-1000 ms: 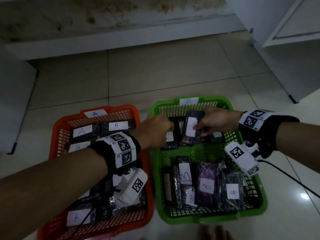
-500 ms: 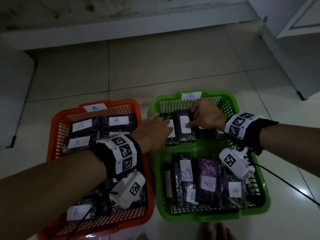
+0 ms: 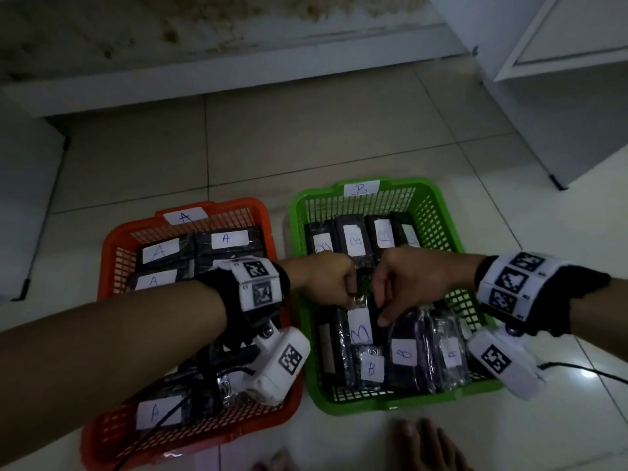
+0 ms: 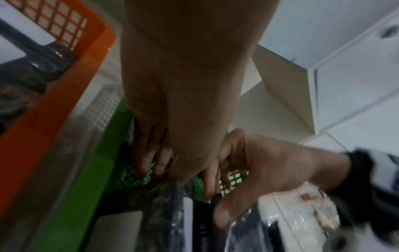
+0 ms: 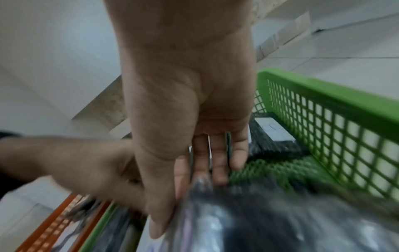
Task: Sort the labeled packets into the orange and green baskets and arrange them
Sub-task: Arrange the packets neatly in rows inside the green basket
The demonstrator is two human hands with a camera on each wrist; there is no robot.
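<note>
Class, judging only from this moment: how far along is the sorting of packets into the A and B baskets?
Nearly done: A packets lie in the orange basket, B packets in the green basket, far row tidy. Left hand and right hand reach the near heap, still to straighten.

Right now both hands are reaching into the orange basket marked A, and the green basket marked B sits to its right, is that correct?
Not quite. The head view shows the left hand and right hand over the green basket marked B, at its packets, not the orange basket. The rest holds: green sits to the right of orange.
</note>
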